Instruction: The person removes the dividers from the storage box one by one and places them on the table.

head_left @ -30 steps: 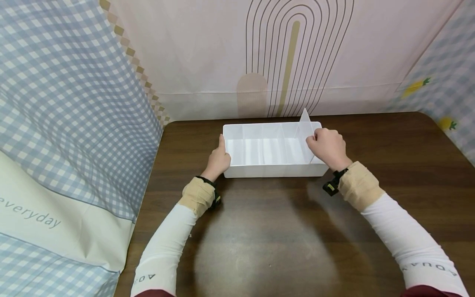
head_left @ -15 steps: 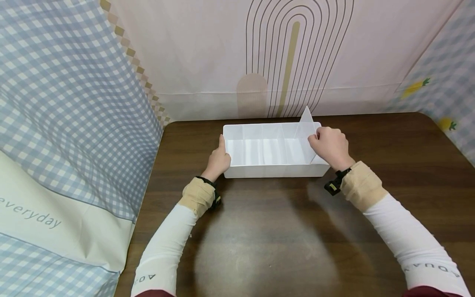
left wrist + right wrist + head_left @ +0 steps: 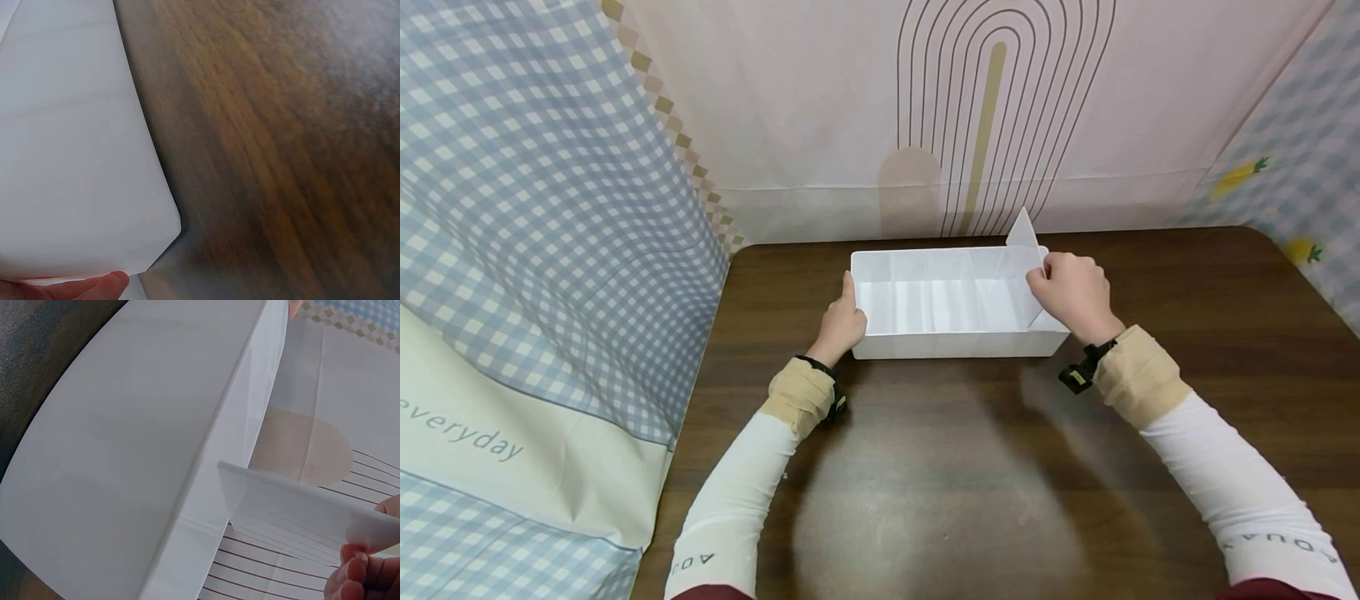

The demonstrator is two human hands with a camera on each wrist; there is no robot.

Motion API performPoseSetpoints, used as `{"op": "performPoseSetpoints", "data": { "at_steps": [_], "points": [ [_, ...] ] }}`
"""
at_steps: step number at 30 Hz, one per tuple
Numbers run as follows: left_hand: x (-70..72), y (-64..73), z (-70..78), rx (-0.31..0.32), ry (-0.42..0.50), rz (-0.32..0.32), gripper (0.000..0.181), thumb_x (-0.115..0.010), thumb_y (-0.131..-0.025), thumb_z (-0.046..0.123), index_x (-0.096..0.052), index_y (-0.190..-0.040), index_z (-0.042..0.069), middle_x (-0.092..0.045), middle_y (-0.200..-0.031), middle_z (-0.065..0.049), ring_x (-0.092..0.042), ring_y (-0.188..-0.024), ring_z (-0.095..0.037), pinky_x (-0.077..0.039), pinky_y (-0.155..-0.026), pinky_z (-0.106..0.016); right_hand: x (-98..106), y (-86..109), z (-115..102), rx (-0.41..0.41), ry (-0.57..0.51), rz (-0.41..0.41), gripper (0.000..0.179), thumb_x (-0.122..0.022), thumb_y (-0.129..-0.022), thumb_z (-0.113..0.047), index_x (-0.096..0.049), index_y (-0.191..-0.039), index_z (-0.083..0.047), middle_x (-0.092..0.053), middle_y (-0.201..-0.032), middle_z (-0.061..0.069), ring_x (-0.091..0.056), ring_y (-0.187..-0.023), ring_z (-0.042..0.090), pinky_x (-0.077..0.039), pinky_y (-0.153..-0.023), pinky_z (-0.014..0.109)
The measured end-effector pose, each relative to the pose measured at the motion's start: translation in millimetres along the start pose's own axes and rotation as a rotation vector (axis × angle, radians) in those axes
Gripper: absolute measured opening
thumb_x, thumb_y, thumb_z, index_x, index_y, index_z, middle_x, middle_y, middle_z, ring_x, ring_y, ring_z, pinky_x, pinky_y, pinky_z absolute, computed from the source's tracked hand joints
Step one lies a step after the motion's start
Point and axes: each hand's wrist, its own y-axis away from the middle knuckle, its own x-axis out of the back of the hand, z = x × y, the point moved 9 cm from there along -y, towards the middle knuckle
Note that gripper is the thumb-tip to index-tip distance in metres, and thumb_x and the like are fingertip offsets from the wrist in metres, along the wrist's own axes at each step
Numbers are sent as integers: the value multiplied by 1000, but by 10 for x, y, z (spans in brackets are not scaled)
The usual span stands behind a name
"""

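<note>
A white storage box (image 3: 955, 345), split into several compartments by thin dividers, sits lengthwise on the table. My left hand (image 3: 838, 323) lies against its left end, index finger straight along the wall. In the left wrist view, a fingertip of the left hand (image 3: 94, 289) touches the end of the box (image 3: 81, 169). At the box's right end, my right hand (image 3: 1075, 292) pinches a thin white divider (image 3: 1022, 279) that stands tilted, its far corner above the back rim. The right wrist view shows thumb and fingers of the right hand (image 3: 362, 575) gripping the divider's (image 3: 294, 506) edge.
The box rests near the back edge of the dark wooden table (image 3: 947, 500). A pale curtain with arch lines (image 3: 820, 108) hangs right behind it. Blue checked cloth (image 3: 565, 192) hangs along the left side, and more hangs on the right.
My right hand has moved slightly up and to the right. The divider's far corner has risen and shifted right with it. My left hand and the box stay where they were.
</note>
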Motion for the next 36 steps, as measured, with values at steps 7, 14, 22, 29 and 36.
{"op": "performPoseSetpoints", "data": {
  "at_steps": [7,14,22,29,36],
  "points": [
    [-12,-15,-27,22,21,3,69,-27,-84,2,8,-143,13,-38,-54,-4,-29,-41,-15,-28,-40,-26,24,27,-31,3,-13,4,27,-39,-77,-16,-37,-51,-9,-30,-47,1,-31,-45,20,-22,-36,28],
    [1,-4,-11,13,14,-1,66,-28,-86,3,5,-143,10,-39,-55,-4,-29,-41,-14,-27,-40,-24,66,78,-90,18,-33,12,26,-39,-77,-14,-38,-52,-9,-32,-48,2,-32,-46,20,-22,-37,27],
    [-2,-1,-7,-4,7,-8,66,-27,-86,4,6,-143,8,-37,-54,-2,-29,-41,-12,-27,-39,-23,79,141,-123,33,-63,17,25,-39,-77,-14,-39,-53,-9,-33,-48,3,-33,-46,21,-22,-37,27],
    [0,5,-5,-3,7,-7,66,-27,-86,4,6,-143,9,-38,-54,-2,-28,-41,-13,-26,-39,-22,103,200,-155,51,-134,27,27,-39,-78,-14,-41,-53,-7,-32,-47,3,-31,-45,19,-22,-41,28],
    [5,6,-4,-3,10,-9,66,-27,-86,4,6,-143,9,-37,-53,-2,-28,-40,-12,-26,-38,-23,129,267,-205,70,-176,37,28,-38,-80,-12,-42,-53,-6,-32,-47,2,-31,-45,18,-23,-42,27]
  ]
}}
